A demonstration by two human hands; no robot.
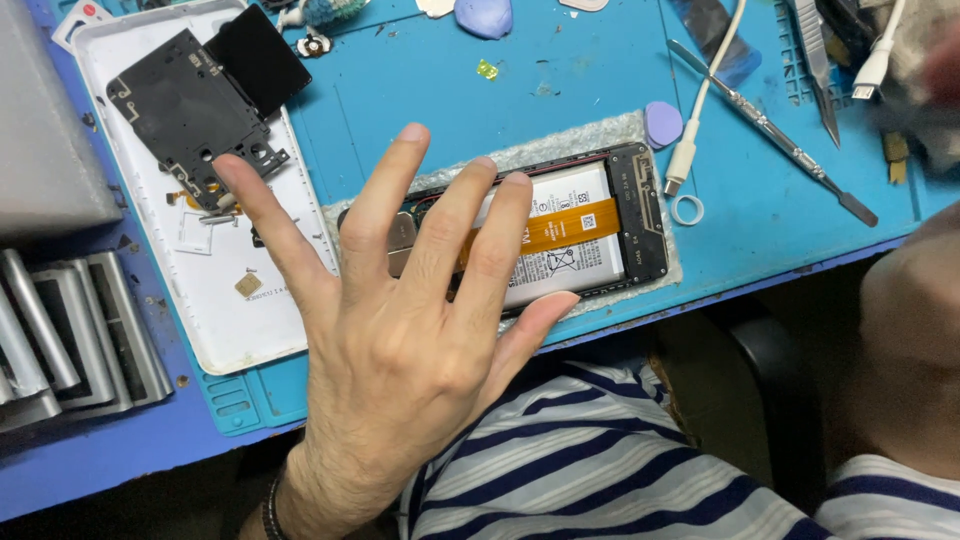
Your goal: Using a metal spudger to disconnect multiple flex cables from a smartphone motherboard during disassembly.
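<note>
I am sitting at a phone repair workbench. My desk point(120, 450) is covered by a blue repair mat point(420, 90) with moulded slots along its edges. In the middle of the frame lies an opened phone point(590, 230), its battery and an orange flex cable bare. At upper left rest its white back cover point(225, 300) and a black inner shield plate point(190, 110). At upper right lie a metal spudger point(770, 130), tweezers point(815, 60) and a white charging cable point(700, 110), and small plastic picks point(662, 124) sit near the top.

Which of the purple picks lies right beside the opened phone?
The small purple pick touching the phone at its upper right corner; the bigger one lies at the mat's far edge.
</note>
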